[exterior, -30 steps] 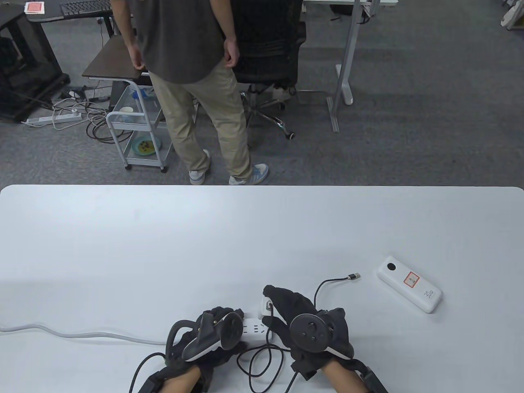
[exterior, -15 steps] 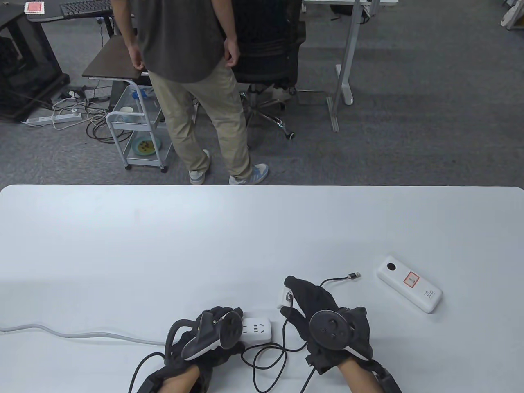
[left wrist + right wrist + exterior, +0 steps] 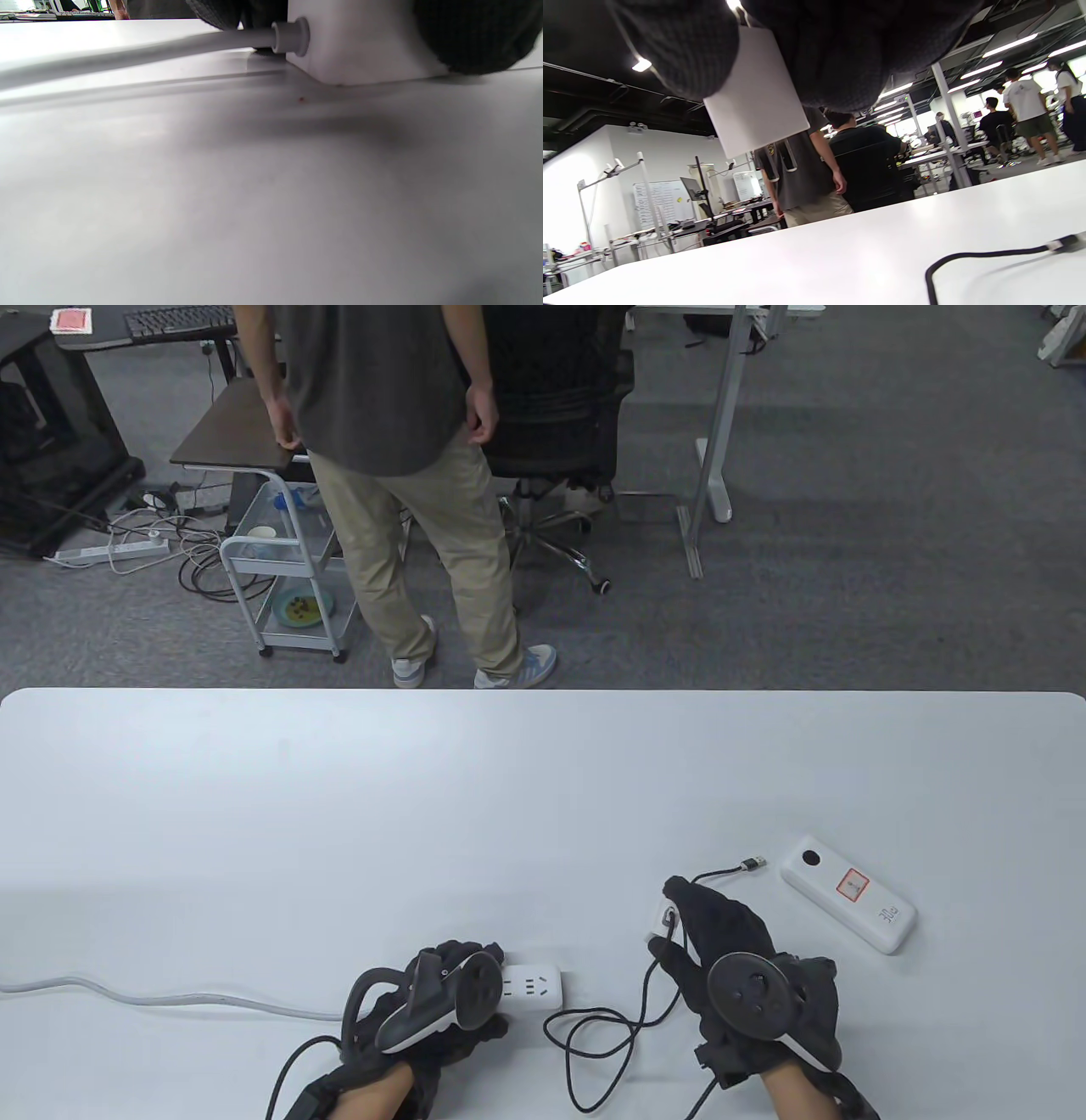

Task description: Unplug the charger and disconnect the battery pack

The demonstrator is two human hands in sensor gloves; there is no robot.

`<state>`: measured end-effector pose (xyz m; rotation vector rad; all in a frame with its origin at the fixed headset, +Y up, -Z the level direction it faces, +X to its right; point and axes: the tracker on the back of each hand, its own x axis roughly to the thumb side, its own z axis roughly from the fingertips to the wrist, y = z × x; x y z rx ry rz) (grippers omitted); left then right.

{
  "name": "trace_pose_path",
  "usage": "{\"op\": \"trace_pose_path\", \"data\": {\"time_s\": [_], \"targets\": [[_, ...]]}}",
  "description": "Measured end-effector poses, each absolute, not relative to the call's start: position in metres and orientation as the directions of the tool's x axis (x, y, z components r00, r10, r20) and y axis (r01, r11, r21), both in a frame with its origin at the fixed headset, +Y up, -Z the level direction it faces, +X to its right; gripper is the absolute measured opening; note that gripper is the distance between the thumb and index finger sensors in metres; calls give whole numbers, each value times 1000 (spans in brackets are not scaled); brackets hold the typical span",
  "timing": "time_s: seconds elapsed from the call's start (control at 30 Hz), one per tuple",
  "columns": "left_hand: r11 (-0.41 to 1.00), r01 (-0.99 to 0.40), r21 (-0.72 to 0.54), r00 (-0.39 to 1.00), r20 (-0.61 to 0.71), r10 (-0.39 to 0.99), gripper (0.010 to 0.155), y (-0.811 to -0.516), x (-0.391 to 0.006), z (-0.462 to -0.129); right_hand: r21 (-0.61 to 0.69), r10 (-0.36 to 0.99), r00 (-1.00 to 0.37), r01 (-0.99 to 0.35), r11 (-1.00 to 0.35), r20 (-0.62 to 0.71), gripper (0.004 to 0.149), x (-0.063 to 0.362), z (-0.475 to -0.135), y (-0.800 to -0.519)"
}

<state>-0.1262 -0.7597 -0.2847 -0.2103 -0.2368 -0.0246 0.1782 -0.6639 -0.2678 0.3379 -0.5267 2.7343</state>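
Right hand (image 3: 721, 933) pinches the white charger (image 3: 661, 918) between thumb and fingers, lifted clear of the table (image 3: 339, 814); right wrist view confirms it, white block (image 3: 755, 106) clamped between gloved fingers (image 3: 678, 46) with open air under it. Black cable (image 3: 611, 1027) is plugged into the charger and trails down in a loose loop on the table between the two hands.

Left hand (image 3: 424, 1010) rests on the power strip (image 3: 533, 986), pressing it down. Left wrist view shows a fingertip (image 3: 475, 34) against the strip's white end (image 3: 360, 42), beside where the grey mains cord (image 3: 148, 48) enters. How tight that grip is, I can't tell: tracker hides most of the fingers from above.

Status:
- Charger out of the strip: looks done. Strip's visible sockets are bare, and the charger is well to the right of it.
- Battery pack (image 3: 848, 895) disconnected: looks done. It lies flat on the right side of the table, and the cable's free plug (image 3: 752, 864) sits on the table just left of it, near but not touching. No lead into the pack that I can see.

Left, as I judge it: set the charger down and let go of both. Possibly pull the cable out of the charger, if the task counts that; the sentence doesn't ask for it.

Risk: the slack loop could drag the free plug into the pack when the charger is set down.
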Motion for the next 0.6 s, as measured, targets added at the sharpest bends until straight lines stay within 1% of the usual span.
{"op": "trace_pose_path", "data": {"time_s": [0.23,0.43,0.6], "targets": [[977,48,-206,972,237,3,84,-760,-127,-285,-340,139,-968,-204,-918,208,67,194,-263,-657],[977,46,-207,972,236,4,84,-760,-127,-285,-267,100,-979,-146,-953,177,67,195,-271,-670],[977,49,-209,972,236,2,84,-760,-127,-284,-229,28,-986,-65,-971,164,67,190,-278,-683]]}}
